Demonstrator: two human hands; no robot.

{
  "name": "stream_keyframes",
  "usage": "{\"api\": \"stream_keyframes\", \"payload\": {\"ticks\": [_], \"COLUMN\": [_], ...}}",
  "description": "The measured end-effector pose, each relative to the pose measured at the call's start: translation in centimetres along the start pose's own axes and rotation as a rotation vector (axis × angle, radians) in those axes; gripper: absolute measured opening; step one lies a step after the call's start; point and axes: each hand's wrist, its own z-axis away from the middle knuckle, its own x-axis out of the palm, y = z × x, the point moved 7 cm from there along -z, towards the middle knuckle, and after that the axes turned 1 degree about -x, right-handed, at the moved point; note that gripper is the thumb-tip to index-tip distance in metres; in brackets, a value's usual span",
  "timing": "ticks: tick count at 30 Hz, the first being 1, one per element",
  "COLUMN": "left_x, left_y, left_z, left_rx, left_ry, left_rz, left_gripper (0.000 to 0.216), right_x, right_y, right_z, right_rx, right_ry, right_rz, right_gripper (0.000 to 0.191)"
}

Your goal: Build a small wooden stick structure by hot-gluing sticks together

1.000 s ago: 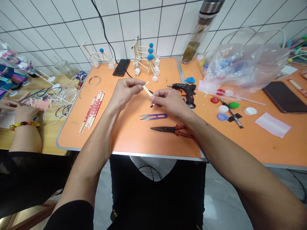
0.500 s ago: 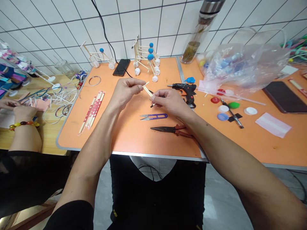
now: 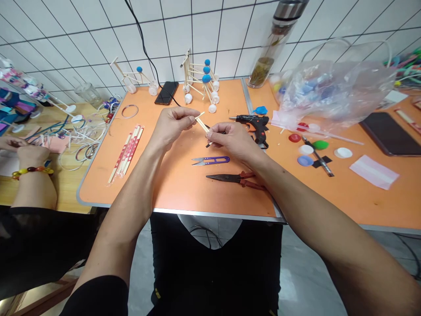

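Left hand (image 3: pixel 173 126): pinches short stick (image 3: pixel 201 115)
Right hand (image 3: pixel 232 139): pinches slanted stick (image 3: pixel 203 126), aimed leftward
Sticks: crosswise between hands (contact unclear!)

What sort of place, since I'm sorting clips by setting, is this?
Probably a small handicraft workspace, though whether at home or in a workshop I cannot tell. Signs: a black-and-orange plastic glue gun, small purple-handled metal snips and a pale wooden-stick frame with blue round pieces.

Thin pale sticks (image 3: pixel 203 125), slanted, ends close together, held aloft
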Motion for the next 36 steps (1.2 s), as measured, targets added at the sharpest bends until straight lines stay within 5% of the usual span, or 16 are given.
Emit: {"api": "stream_keyframes", "payload": {"ticks": [11,18,24,30,36], "left_x": [-1.5,2.4,4.4,3.8,2.6], "left_y": [-0.7,-2.6,-3.3,-3.1,-2.6], "left_z": [-0.4,0.6,1.5,1.1,0.6], "left_rx": [-0.077,-0.181,-0.153,-0.126,-0.115], "left_ry": [0.089,-0.097,-0.112,-0.017,0.041], "left_rz": [0.056,0.169,0.239,0.209,0.168], "left_gripper": [0.036,0.044,0.049,0.042,0.041], "right_x": [-0.6,-0.9,-0.5,-0.2,-2.2], "right_y": [0.0,-0.3,-0.4,0.0,0.5], "right_z": [-0.3,-0.2,-0.1,-0.4,-1.0], "right_rx": [-0.021,-0.052,-0.057,-0.058,-0.050], "right_ry": [0.059,0.095,0.095,0.024,0.130], "right_rz": [-0.046,-0.129,-0.083,-0.085,-0.064], "right_gripper": [0.025,0.043,0.054,0.048,0.043]}}
